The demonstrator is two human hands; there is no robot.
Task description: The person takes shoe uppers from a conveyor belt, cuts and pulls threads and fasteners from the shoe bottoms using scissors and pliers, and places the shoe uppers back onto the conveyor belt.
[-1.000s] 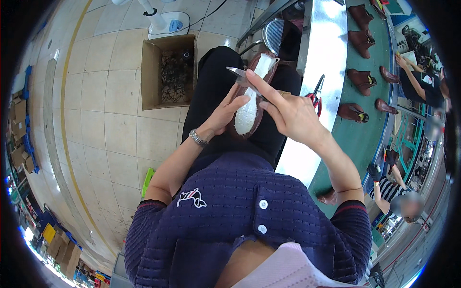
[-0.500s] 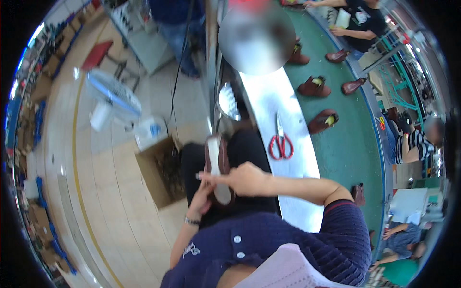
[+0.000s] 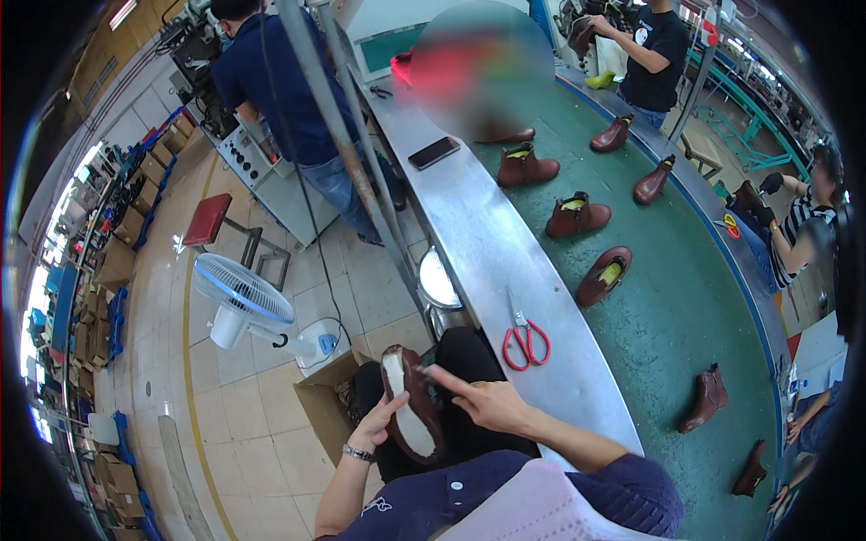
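My left hand grips a brown leather shoe over my lap. The shoe is turned over, so its pale, bare underside faces up, with brown leather folded round the edge. To the right of the shoe is my right hand, its fingers curled and one long, thin shape stretched toward the shoe's upper edge. That shape is blurred; whether it is a finger or a slim tool along it, I cannot make out. Red-handled scissors lie on the metal bench ledge beyond my right hand.
Several brown ankle boots stand on the green conveyor belt. A phone lies on the ledge. At left are a fan, an open carton and a red stool. Co-workers work across the belt.
The view has tilted up, showing more bench and people. My right hand has moved off the shoe's underside to its right side. The shoe is now tilted, with my left hand across its edge.
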